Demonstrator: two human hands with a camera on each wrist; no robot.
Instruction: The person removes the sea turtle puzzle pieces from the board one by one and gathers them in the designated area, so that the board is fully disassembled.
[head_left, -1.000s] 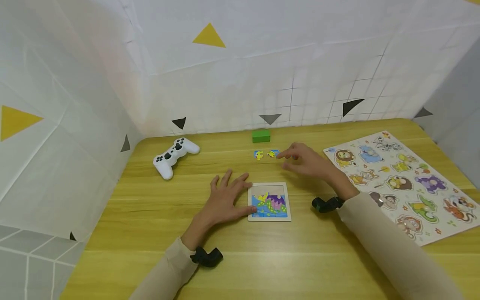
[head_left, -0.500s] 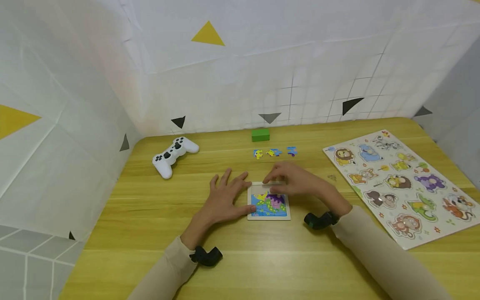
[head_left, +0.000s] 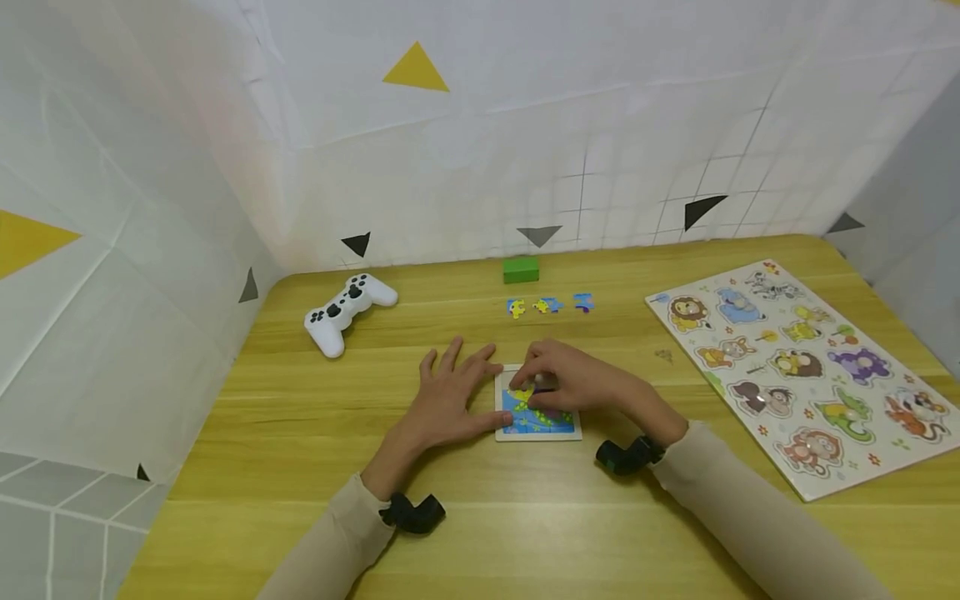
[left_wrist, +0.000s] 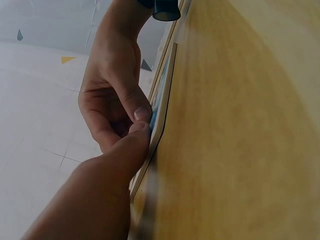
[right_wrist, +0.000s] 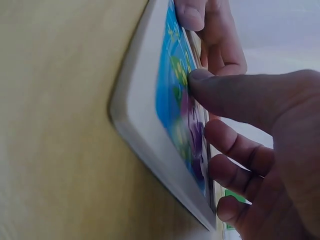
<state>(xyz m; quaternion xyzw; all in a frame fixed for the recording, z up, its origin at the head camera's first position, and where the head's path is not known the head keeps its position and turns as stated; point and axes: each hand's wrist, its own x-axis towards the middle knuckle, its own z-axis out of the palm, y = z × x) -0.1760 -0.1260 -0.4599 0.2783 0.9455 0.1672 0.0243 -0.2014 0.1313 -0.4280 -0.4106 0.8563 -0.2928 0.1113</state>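
Note:
A small square jigsaw puzzle (head_left: pixel 536 426) lies on the wooden table in a pale frame, showing blue, yellow, green and purple picture parts. My left hand (head_left: pixel 453 400) rests at its left side, fingers spread on the table and thumb on the frame's left edge. Over the puzzle's upper part, my right hand (head_left: pixel 573 379) bends down with thumb and index finger at either side of a yellow puzzle piece (head_left: pixel 522 395), pinching it. In the right wrist view the thumb (right_wrist: pixel 202 80) touches the picture surface; the index fingertip is hidden there.
Behind the puzzle lie three loose jigsaw pieces (head_left: pixel 548 305) in a row, with a green block (head_left: pixel 521 269) beyond them. A white game controller (head_left: pixel 348 312) is at the back left. A large animal peg board (head_left: pixel 806 375) covers the right side.
My right hand has moved from the loose pieces at the back to the puzzle, uncovering a third loose piece. It has then come lower over the yellow part. The left hand stays put.

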